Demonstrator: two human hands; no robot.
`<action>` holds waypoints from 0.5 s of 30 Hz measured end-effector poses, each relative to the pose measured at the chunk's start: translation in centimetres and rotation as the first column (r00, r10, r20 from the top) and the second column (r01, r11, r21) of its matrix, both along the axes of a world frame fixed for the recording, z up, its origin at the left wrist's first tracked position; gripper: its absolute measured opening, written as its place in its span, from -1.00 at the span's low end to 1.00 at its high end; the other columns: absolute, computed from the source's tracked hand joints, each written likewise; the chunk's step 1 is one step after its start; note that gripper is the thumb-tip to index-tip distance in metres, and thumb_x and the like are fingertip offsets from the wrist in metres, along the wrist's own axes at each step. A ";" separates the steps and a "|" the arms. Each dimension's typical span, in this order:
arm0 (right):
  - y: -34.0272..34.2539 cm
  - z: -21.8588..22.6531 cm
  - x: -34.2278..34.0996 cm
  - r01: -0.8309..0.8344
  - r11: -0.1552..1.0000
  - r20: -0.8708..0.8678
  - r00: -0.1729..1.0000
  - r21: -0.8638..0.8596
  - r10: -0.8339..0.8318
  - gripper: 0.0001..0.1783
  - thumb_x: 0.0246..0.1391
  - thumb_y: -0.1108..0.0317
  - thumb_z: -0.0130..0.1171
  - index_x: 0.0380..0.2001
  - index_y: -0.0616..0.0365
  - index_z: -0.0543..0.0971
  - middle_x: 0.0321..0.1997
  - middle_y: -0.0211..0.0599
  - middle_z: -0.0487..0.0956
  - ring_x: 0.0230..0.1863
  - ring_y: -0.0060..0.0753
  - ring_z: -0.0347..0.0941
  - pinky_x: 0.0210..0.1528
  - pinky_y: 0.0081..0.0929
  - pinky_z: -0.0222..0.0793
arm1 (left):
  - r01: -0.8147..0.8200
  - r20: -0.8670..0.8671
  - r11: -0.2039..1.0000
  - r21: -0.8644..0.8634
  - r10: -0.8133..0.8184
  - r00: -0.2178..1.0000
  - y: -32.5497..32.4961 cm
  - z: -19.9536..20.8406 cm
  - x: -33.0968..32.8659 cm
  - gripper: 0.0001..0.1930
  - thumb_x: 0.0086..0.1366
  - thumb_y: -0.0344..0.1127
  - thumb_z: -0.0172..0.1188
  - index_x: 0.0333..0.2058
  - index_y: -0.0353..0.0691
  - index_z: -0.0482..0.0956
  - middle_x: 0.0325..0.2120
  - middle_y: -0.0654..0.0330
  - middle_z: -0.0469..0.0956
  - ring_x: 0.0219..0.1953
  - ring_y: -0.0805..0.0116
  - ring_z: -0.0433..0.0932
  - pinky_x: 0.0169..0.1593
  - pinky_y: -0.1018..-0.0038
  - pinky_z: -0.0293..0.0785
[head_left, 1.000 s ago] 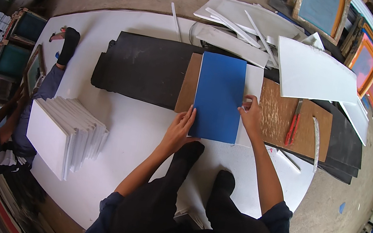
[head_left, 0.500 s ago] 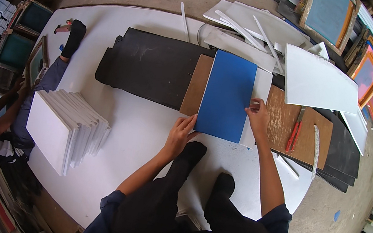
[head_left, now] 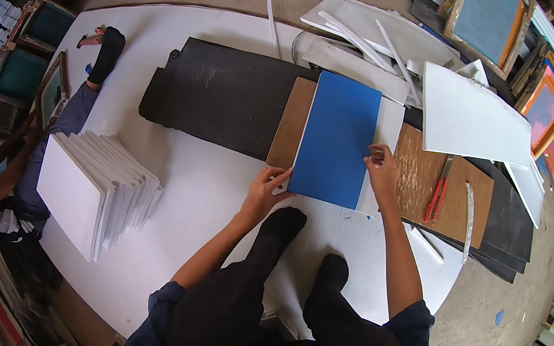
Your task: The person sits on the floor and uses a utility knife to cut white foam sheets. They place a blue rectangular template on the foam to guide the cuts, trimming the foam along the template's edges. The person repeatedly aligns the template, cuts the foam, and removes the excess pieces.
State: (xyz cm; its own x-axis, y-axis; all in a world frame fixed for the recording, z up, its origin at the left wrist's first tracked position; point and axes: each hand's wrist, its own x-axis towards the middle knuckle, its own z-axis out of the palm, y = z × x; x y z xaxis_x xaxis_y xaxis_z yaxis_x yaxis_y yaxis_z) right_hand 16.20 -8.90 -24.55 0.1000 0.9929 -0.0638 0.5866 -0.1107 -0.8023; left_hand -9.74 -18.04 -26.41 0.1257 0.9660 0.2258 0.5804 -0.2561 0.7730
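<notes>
A blue rectangular sheet (head_left: pixel 336 139) lies over a white board (head_left: pixel 387 128) that shows along its right side. My left hand (head_left: pixel 262 194) is at the lower-left corner, thumb and fingers bent around the corner and touching its edges. At the right edge, my right hand (head_left: pixel 382 171) has its fingers curled in, with the tips close together over the border between blue and white. Whatever is between those fingertips is too small to make out. Beneath the sheet lie a brown board (head_left: pixel 290 121) and a wide black sheet (head_left: pixel 224 97).
A red-handled cutter (head_left: pixel 438 193) rests on a worn brown board (head_left: pixel 413 172) at right. White offcuts (head_left: pixel 377 27) and a large white panel (head_left: pixel 476 113) are heaped beyond. Left stands a stack of white boards (head_left: pixel 73 193); another person (head_left: pixel 27 164) sits beside it. Framed screens (head_left: pixel 489 26) lean far right.
My left hand's fingers have bent from lying straight along the sheet's edge. The right hand stays at the right edge, almost unmoved. The whole view has shifted slightly.
</notes>
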 end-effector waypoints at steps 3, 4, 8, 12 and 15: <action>0.0 0.1 0.0 0.002 1.000 -0.007 1.000 -0.004 -0.002 -0.70 -0.17 0.50 0.17 -0.26 0.13 0.47 -0.30 -0.20 0.55 -0.25 -0.31 0.49 -0.17 -0.44 0.38 | 0.013 0.011 1.000 -0.008 -0.013 1.000 0.2 0.0 -0.2 -0.41 -0.17 -0.47 0.37 -0.05 -0.06 0.49 -0.27 0.21 0.45 -0.40 0.40 0.46 -0.26 0.52 0.47; 0.0 0.1 0.0 0.001 1.000 -0.002 1.000 0.005 -0.001 -0.70 -0.17 0.51 0.17 -0.26 0.14 0.47 -0.30 -0.20 0.55 -0.25 -0.31 0.49 -0.17 -0.44 0.38 | 0.008 0.014 1.000 -0.008 -0.008 1.000 0.2 0.1 -0.2 -0.41 -0.17 -0.47 0.37 -0.05 -0.07 0.49 -0.27 0.21 0.45 -0.40 0.40 0.46 -0.26 0.52 0.47; 0.0 -0.3 -0.2 -0.009 0.999 0.020 1.000 0.030 0.009 -0.70 -0.17 0.52 0.17 -0.26 0.16 0.47 -0.29 -0.18 0.54 -0.26 -0.29 0.50 -0.17 -0.44 0.39 | -0.003 0.012 1.000 -0.003 0.003 1.000 0.1 0.0 -0.3 -0.42 -0.17 -0.46 0.37 -0.06 -0.06 0.49 -0.27 0.21 0.45 -0.38 0.40 0.47 -0.26 0.52 0.47; 0.0 -0.3 0.1 -0.014 1.000 0.040 0.999 0.027 0.013 -0.70 -0.17 0.51 0.17 -0.25 0.20 0.46 -0.29 -0.16 0.54 -0.25 -0.27 0.49 -0.17 -0.43 0.39 | 0.042 0.025 0.998 -0.039 -0.041 0.999 0.8 1.0 -0.9 -0.53 -0.09 -0.37 0.34 -0.11 -0.17 0.52 -0.31 0.14 0.47 -0.33 0.30 0.45 -0.27 0.47 0.46; -0.1 -0.3 0.2 -0.031 0.997 0.067 0.997 0.071 0.027 -0.68 -0.16 0.50 0.18 -0.23 0.19 0.46 -0.32 -0.20 0.55 -0.30 -0.36 0.50 -0.22 -0.49 0.40 | -0.080 0.126 0.990 -0.116 0.095 0.987 4.4 1.9 -1.6 -0.61 0.02 -0.28 0.28 -0.13 -0.18 0.53 -0.32 0.12 0.48 -0.32 0.33 0.46 -0.27 0.51 0.44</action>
